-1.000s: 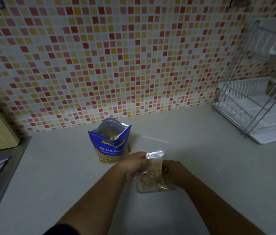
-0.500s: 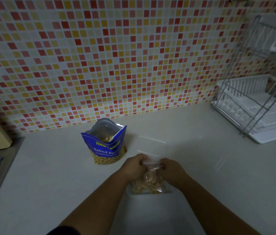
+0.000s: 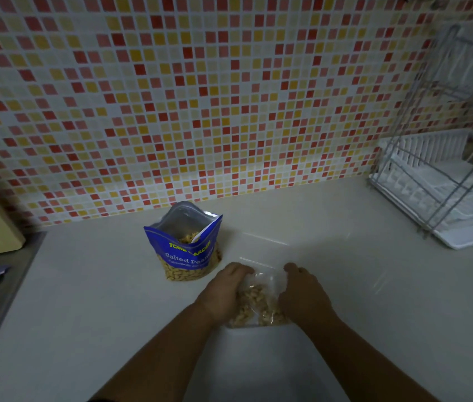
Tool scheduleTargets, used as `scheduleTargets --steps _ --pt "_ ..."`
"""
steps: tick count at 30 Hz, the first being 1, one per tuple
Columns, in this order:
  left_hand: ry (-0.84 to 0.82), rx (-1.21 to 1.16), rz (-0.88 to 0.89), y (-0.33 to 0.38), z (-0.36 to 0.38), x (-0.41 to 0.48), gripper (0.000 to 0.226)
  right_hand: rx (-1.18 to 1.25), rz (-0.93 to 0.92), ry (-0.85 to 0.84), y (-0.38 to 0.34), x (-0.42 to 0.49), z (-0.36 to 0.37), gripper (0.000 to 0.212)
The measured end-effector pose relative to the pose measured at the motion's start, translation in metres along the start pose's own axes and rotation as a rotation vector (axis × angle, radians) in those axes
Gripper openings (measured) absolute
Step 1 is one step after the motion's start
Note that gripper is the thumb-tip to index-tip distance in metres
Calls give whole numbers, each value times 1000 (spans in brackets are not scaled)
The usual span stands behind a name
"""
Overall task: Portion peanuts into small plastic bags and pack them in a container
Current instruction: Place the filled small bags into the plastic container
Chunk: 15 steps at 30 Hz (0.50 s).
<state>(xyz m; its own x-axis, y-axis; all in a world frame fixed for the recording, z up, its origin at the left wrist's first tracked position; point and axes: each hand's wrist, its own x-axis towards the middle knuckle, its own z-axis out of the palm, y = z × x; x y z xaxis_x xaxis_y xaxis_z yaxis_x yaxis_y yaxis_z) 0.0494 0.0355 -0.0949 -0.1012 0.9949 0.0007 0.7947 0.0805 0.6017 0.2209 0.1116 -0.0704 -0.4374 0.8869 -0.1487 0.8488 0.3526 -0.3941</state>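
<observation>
on counter [image 3: 360,300]: clear bag [image 3: 262,279] w/ peanuts [image 3: 254,301]

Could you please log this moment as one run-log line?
left hand: holds small bag | right hand: holds small bag | small bag: peanuts inside, on counter | peanut pouch: open, upright

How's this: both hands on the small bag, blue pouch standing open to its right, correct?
No. The head view shows the blue pouch standing open to the small bag's left, not right. Left hand and right hand are on the bag.
</observation>
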Motion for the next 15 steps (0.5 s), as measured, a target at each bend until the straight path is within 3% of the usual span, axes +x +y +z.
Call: scheduleTargets --steps 5,8,11,13,15 --pt "58 -55 43 -4 1 -4 60 -154 -178 268 -8 7 8 43" --pt "130 71 71 -5 2 -6 55 -286 -75 127 -21 12 6 63" --pt "210 281 65 -4 0 -9 49 -329 16 123 -26 13 5 80" --pt "215 360 44 -6 0 -11 43 -304 44 124 -29 10 7 81" --pt "203 319 77 -10 2 -12 30 -245 86 63 -31 11 8 65"
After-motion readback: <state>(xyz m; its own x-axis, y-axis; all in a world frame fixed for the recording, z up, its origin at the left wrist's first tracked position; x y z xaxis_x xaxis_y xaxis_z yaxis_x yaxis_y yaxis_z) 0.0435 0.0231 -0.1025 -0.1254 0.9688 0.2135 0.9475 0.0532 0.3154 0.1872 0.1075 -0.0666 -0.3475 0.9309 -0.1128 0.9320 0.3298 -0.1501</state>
